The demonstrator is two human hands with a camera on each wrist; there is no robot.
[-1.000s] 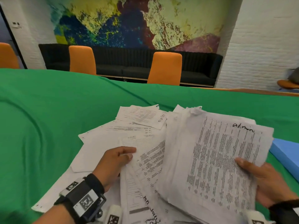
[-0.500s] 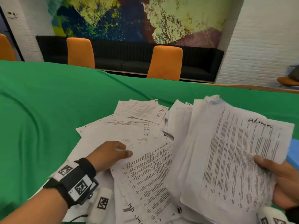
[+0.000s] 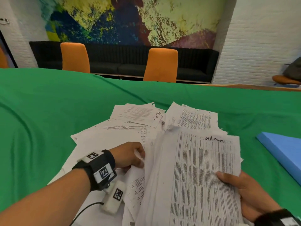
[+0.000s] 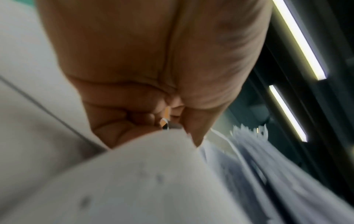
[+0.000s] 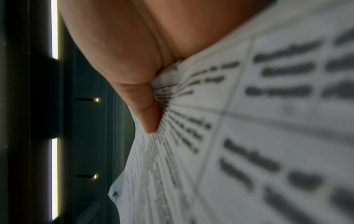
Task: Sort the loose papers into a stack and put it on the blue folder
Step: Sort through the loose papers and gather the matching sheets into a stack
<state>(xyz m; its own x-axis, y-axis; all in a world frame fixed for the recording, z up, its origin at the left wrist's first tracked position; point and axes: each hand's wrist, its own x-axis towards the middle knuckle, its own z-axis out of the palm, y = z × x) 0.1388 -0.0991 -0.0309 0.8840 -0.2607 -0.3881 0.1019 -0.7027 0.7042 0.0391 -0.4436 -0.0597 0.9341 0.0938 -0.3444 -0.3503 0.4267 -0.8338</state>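
My right hand [image 3: 241, 191] grips a thick stack of printed papers [image 3: 200, 173], thumb on the top sheet marked "admin"; in the right wrist view the thumb [image 5: 145, 106] presses on the printed stack [image 5: 249, 136]. To the stack's left, my left hand [image 3: 130, 154] has its fingers curled round the edge of a loose sheet [image 3: 138, 181]; the left wrist view shows the curled left hand [image 4: 145, 115] pinching a white sheet [image 4: 134, 181]. More loose papers [image 3: 114, 132] lie spread on the green table beyond. The blue folder [image 3: 283, 150] lies flat at the right.
The green cloth-covered table [image 3: 48, 111] stretches far to the left and back. Orange chairs [image 3: 160, 65] stand behind its far edge, before a black sofa. A cable and tagged sensor [image 3: 114, 198] hang from my left wrist over the papers.
My left hand has curled onto a sheet beside the stack and drawn it toward the stack. The stack in my right hand has swung back down, and the folder shows again at the right.
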